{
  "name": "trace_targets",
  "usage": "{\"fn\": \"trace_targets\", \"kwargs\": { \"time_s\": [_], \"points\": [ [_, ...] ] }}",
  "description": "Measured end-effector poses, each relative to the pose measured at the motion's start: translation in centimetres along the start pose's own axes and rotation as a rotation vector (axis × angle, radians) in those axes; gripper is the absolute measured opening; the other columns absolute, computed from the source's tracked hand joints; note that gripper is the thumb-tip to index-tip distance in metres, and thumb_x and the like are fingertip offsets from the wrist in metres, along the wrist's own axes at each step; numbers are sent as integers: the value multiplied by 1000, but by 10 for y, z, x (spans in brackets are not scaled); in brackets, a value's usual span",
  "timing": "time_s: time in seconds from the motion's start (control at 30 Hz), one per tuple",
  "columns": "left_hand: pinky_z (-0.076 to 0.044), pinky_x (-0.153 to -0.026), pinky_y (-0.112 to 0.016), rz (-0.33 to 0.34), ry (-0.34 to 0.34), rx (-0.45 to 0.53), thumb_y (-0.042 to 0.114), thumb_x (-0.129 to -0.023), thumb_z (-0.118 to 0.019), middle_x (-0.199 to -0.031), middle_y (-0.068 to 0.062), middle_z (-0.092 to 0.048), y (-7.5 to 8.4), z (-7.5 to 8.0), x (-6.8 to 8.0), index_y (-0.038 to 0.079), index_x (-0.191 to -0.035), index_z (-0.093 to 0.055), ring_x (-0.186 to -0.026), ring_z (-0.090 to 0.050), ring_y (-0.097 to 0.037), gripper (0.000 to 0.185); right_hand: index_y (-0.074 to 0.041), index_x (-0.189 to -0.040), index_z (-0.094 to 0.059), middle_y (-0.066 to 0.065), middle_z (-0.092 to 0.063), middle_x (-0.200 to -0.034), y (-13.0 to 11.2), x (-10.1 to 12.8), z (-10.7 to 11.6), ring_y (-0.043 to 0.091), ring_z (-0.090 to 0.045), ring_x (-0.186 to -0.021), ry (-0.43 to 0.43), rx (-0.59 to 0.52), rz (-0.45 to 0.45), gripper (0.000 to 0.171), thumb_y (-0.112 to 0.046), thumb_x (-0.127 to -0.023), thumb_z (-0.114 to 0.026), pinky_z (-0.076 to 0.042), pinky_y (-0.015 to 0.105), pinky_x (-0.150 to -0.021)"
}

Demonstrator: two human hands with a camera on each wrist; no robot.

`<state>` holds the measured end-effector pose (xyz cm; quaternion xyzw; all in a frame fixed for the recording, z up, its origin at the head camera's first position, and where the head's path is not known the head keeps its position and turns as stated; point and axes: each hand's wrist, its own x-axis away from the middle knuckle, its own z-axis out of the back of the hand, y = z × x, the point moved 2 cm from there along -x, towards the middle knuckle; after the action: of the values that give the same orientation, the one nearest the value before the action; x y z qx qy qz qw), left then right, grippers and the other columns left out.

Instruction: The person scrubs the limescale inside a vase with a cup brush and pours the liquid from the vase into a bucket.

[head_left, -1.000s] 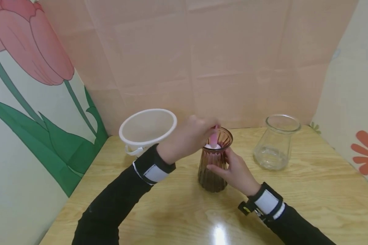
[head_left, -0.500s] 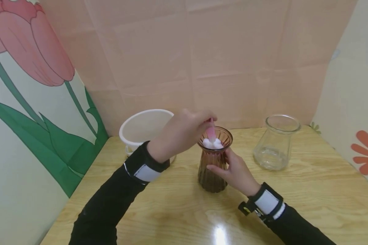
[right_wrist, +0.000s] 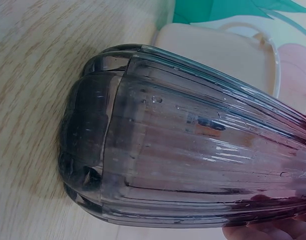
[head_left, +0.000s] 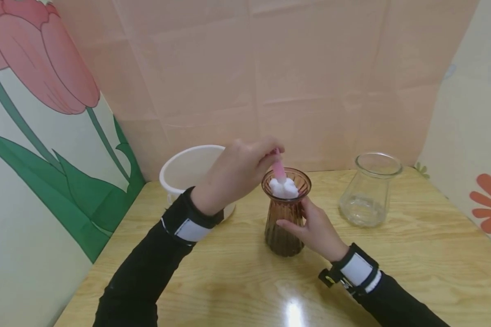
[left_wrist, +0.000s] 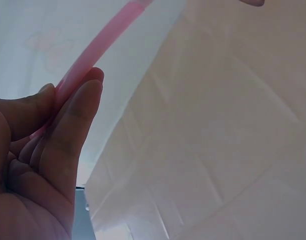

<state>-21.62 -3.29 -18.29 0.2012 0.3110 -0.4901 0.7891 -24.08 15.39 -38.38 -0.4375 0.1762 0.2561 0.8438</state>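
At the centre of the head view, the left hand [head_left: 233, 175] pinches the upper end of a thin pink stick [head_left: 278, 169] between thumb and fingertips; the left wrist view shows the stick [left_wrist: 88, 55] pressed between the thumb and the forefinger, running up and away toward the top of that frame. The stick's long axis is close to upright, leaning slightly, with its lower end at the white fluffy wad [head_left: 283, 187] that sits in the mouth of the ribbed brown glass vase [head_left: 284, 218]. The wad therefore lies just below and to the right of the left hand's fingertips, in line with the stick.

The right hand [head_left: 315, 231] wraps the vase's narrow waist from the lower right, fingers curled round the glass, holding it upright on the desk [head_left: 413, 254]. The right wrist view shows the ribbed vase wall [right_wrist: 192, 160] filling the frame.

A white bucket [head_left: 188, 172] stands behind the left wrist, and a clear glass jar [head_left: 368, 190] stands apart at the right.
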Motion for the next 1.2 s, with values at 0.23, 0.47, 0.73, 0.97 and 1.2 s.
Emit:
{"fn": "trace_targets", "kwargs": {
  "time_s": [0.23, 0.47, 0.73, 0.97, 1.2],
  "points": [
    [-52, -68, -21, -4, 3, 10, 1, -93, -64, -85, -8, -70, -6, -10, 3, -2, -94, -64, -72, -66, -13, 3, -7, -143, -34, 15, -55, -131, 1, -1, -1, 29, -59, -111, -2, -2, 2, 77, -28, -84, -78, -53, 42, -86],
    [-52, -69, -21, 30, -36, 21, 2, -93, -64, -86, -8, -70, -11, -19, 7, -2, -95, -65, -72, -65, -13, 4, -8, -143, -35, 15, -55, -131, 3, -1, -3, 27, -59, -111, -2, 2, 0, 76, -28, -83, -78, -53, 41, -86],
    [-53, -71, -23, 75, -140, -28, 3, -95, -60, -87, -7, -70, -17, -35, 7, 0, -96, -65, -76, -66, -16, 6, -8, -136, -40, 11, -61, -119, 3, -3, -2, 23, -62, -100, 19, 26, 15, 69, -26, -83, -80, -55, 39, -79],
    [-52, -66, -22, 121, -211, -38, 7, -96, -61, -85, -5, -69, -27, -59, 13, 3, -96, -67, -72, -64, -13, 7, -10, -133, -42, 10, -62, -114, 4, -2, -4, 22, -62, -96, 15, 26, 16, 65, -25, -82, -80, -55, 38, -77],
    [-49, -66, -18, 145, -284, 7, 5, -97, -58, -76, 0, -66, -28, -73, 13, 4, -89, -66, -71, -62, -10, 12, -9, -134, -42, 10, -61, -117, 3, -2, -1, 24, -62, -99, 20, 32, 31, 65, -24, -83, -80, -55, 40, -78]
  ]
}}
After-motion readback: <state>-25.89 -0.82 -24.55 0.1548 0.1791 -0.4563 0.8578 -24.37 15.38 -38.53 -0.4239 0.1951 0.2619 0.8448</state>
